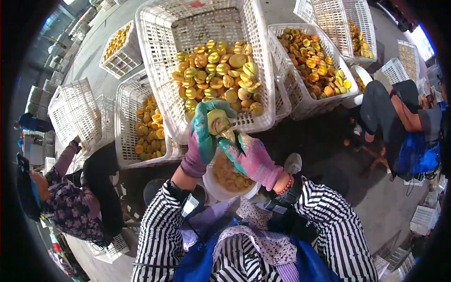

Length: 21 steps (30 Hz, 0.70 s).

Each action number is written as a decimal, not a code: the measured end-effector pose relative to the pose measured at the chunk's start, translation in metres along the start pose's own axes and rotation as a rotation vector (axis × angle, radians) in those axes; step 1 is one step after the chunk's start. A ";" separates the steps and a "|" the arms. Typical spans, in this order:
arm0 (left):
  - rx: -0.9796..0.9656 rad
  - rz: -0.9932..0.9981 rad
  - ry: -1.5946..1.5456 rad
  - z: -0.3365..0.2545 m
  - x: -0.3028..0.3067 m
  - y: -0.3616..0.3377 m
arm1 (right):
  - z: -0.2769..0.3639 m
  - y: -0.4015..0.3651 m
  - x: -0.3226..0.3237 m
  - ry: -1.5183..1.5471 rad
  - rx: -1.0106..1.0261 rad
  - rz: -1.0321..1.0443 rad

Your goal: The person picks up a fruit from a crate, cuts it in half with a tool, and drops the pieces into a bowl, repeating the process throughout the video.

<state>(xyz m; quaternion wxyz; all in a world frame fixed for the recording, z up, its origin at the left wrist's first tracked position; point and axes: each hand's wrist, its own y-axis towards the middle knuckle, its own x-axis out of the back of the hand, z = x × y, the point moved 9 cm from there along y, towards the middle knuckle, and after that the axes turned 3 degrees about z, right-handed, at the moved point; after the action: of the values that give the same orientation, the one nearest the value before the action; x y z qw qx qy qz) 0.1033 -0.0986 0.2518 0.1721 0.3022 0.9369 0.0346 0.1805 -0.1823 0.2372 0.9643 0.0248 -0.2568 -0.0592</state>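
Note:
My left hand point(203, 129), in a green-and-pink glove, is closed around a cut peach point(217, 121) with its brownish inner face showing. My right hand point(251, 157), gloved the same way, is closed right beside it, fingertips against a small pale piece at the peach's lower edge; I cannot tell what that piece is. Below both hands stands a white bucket point(210, 181) with yellowish fruit pieces point(230, 174) in it. Just beyond my hands a tilted white plastic crate point(162, 89) bears many cut peaches point(218, 75), yellow, green and reddish.
Another crate of peach halves point(312, 61) stands to the right, and one more crate point(126, 122) to the left. A person in a flowered top point(75, 207) sits at left; another person's knees point(376, 101) show at right. A small wooden stool point(378, 157) is near them.

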 end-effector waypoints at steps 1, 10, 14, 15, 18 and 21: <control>0.003 -0.002 -0.001 0.001 0.002 -0.001 | 0.000 0.001 -0.002 0.001 -0.003 0.003; -0.137 -0.047 0.334 -0.025 -0.006 -0.012 | 0.009 0.001 -0.017 0.307 0.075 0.045; -0.089 -0.082 0.263 -0.018 0.006 -0.010 | 0.022 0.009 -0.008 0.291 0.126 0.037; -0.090 -0.082 0.266 -0.017 0.006 -0.011 | 0.020 0.010 -0.012 0.286 0.097 0.081; -0.104 -0.136 0.274 -0.017 0.012 -0.013 | 0.006 0.010 -0.026 0.264 -0.031 0.226; -0.174 -0.112 0.460 -0.022 0.010 -0.017 | 0.004 0.004 -0.033 0.314 -0.015 0.231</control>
<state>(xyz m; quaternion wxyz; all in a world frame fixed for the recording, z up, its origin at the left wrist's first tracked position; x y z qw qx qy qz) 0.0786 -0.1057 0.2663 -0.0186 0.2181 0.9602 0.1733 0.1507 -0.1745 0.2251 0.9931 -0.0029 -0.1039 0.0545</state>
